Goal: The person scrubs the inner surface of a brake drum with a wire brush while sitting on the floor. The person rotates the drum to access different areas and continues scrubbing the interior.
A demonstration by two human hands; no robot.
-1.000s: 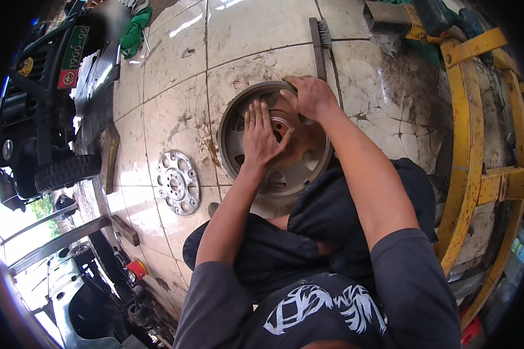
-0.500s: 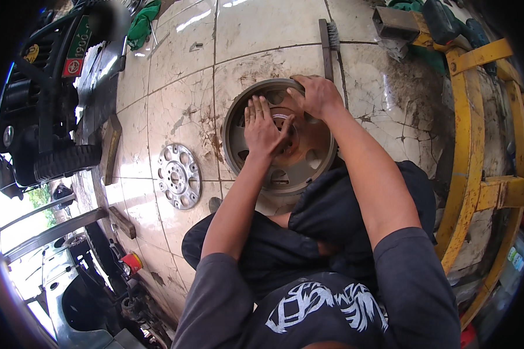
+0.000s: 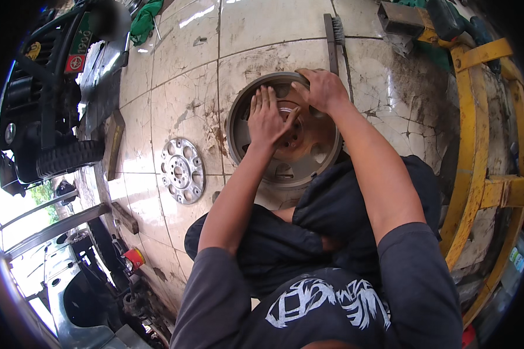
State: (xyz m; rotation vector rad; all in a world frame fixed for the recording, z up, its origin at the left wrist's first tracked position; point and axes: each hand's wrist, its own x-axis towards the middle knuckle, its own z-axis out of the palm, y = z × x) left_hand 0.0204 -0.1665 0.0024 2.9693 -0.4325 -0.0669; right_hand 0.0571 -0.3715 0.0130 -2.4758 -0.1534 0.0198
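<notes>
A grey steel wheel rim (image 3: 329, 149) with a rust-brown centre lies flat on the tiles before my crossed legs. My left hand (image 3: 266, 120) rests over its left inner face, fingers stretched out and thumb apart, next to the centre hole. At the upper right edge my right hand (image 3: 325, 92) grips the rim, fingers over the outer lip and thumb toward the inside. What lies under my left palm is hidden. To the left, a shiny round metal plate (image 3: 183, 171) with several holes lies on the floor. A wire brush (image 3: 332, 43) lies beyond the rim.
Along the right side stands a yellow metal frame (image 3: 467, 139). A square metal tube (image 3: 399, 21) lies at the upper right. Wooden blocks (image 3: 115, 142) and a dark vehicle front (image 3: 49, 99) are at the left. A green cloth (image 3: 145, 22) lies at the far left.
The whole view has shifted slightly, and floor items appear a little higher and to the right. Both hands stay on the wheel rim in nearly the same places.
</notes>
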